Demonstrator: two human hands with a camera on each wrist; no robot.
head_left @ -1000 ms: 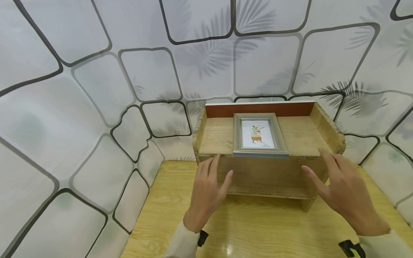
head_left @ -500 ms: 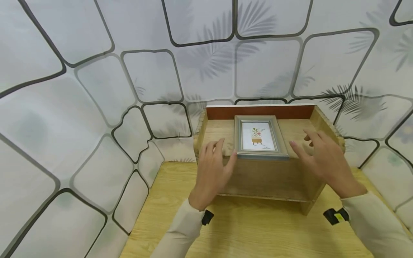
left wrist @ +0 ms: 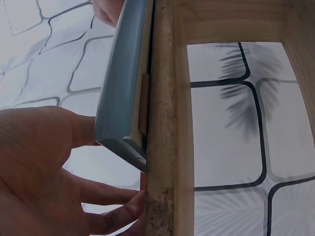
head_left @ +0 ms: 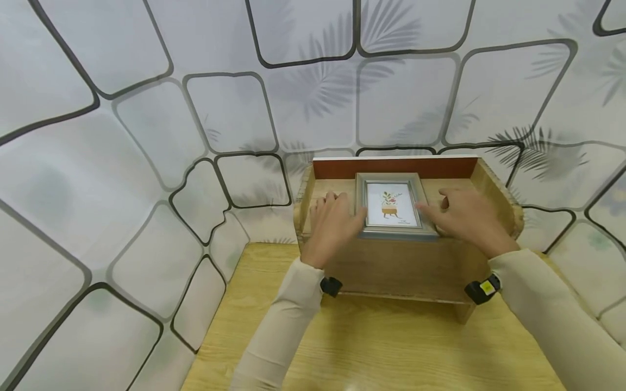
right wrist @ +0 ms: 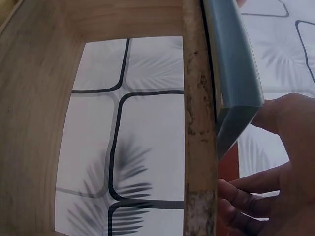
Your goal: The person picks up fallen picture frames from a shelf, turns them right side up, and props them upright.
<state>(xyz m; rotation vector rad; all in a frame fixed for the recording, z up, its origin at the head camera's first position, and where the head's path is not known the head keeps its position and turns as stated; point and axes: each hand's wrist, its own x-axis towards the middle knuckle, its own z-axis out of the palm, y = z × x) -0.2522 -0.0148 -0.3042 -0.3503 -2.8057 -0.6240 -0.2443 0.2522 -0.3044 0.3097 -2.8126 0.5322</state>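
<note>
A picture frame (head_left: 391, 206), silvery with a potted-plant print, lies face up on the upper board of a small wooden shelf unit (head_left: 401, 266). My left hand (head_left: 333, 225) is at its left side, thumb at the frame's edge. Its fingers bend down onto the board, apart from the frame. On the other side my right hand (head_left: 467, 217) reaches in, thumb at the frame's right edge and fingers bent beside it. Both wrist views show the frame's blue-grey edge (left wrist: 115, 83), with gaps between it and the fingers (right wrist: 261, 182).
The shelf unit stands on a yellow wood-grain table (head_left: 381, 347) against a patterned wall (head_left: 313, 108). Raised side panels (head_left: 499, 195) and a red-brown back strip (head_left: 440, 169) border the upper board. Below it is an open compartment.
Both hands have moved forward and inward from in front of the shelf unit to the frame's two sides. Their fingers have bent down. The frame stays in place.
</note>
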